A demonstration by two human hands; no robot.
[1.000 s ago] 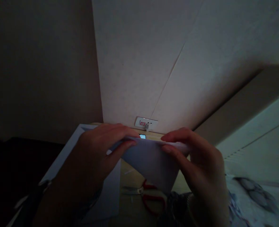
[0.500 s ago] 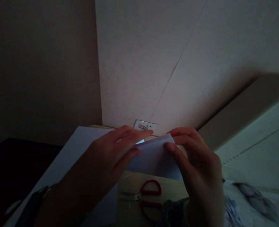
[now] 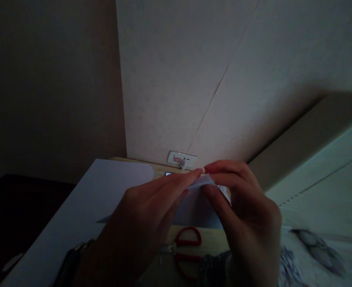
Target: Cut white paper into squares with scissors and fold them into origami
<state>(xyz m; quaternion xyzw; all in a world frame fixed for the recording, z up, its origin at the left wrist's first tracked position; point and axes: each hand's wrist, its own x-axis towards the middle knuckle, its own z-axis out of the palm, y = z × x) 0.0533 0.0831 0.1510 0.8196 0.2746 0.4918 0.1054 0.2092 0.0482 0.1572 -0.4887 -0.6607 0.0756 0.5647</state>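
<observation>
A folded piece of white paper [image 3: 195, 207] is held up between my two hands, above the wooden table. My left hand [image 3: 161, 207] pinches its upper left edge, thumb beneath and fingers on top. At the upper right corner, my right hand [image 3: 244, 207] grips the paper between thumb and fingers. Below the paper lie scissors with red handles [image 3: 188, 242], partly covered by my left hand and right sleeve. A large white sheet [image 3: 110, 187] lies flat on the left, partly under my left forearm.
A wall socket [image 3: 182, 159] with a plug in it sits low on the wall behind the table [image 3: 214, 237]. Just in front of it, the corner of a phone-like device [image 3: 168, 173] shows. Patterned fabric [image 3: 319, 251] lies at the lower right.
My left hand has moved right along the paper's top edge, closer to my right hand, and its fingers have come down onto the paper. The paper's upper edge now looks more bent.
</observation>
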